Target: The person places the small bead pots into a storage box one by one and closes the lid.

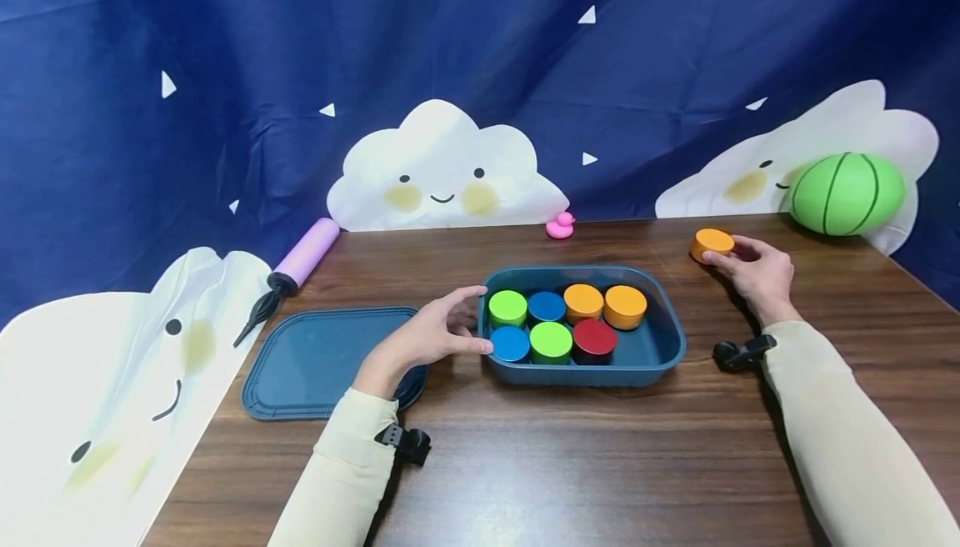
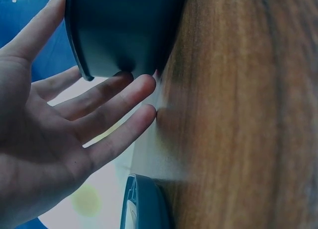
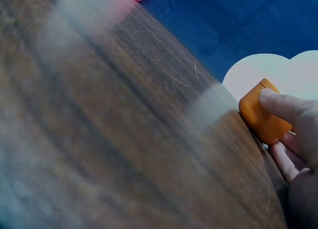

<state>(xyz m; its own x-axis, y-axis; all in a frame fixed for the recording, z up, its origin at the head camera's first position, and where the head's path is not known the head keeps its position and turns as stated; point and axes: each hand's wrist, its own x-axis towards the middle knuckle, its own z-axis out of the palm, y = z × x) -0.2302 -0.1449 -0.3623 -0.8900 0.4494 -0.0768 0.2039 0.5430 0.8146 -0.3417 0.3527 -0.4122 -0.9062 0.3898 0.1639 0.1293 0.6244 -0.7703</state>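
A dark blue plastic box [image 1: 600,375] sits mid-table, holding several round tins: a green tin [image 1: 507,308], a blue tin [image 1: 511,343], a red tin [image 1: 594,338] and an orange tin [image 1: 626,305] among them. My left hand [image 1: 442,328] spans the box's left end, thumb at the near corner and forefinger at the far one. In the left wrist view its other fingers [image 2: 134,92] extend loosely by the box's end wall. To the right of the box, my right hand [image 1: 761,273] pinches another orange tin [image 3: 261,114] between thumb and fingers, low over the table.
The box's flat blue lid [image 1: 322,363] lies left of it, partly behind the left hand. A purple hand pump [image 1: 307,255] lies at the back left. At the back edge sits a pink rubber duck [image 1: 560,226]; a green ball [image 1: 847,194] stands at the back right.
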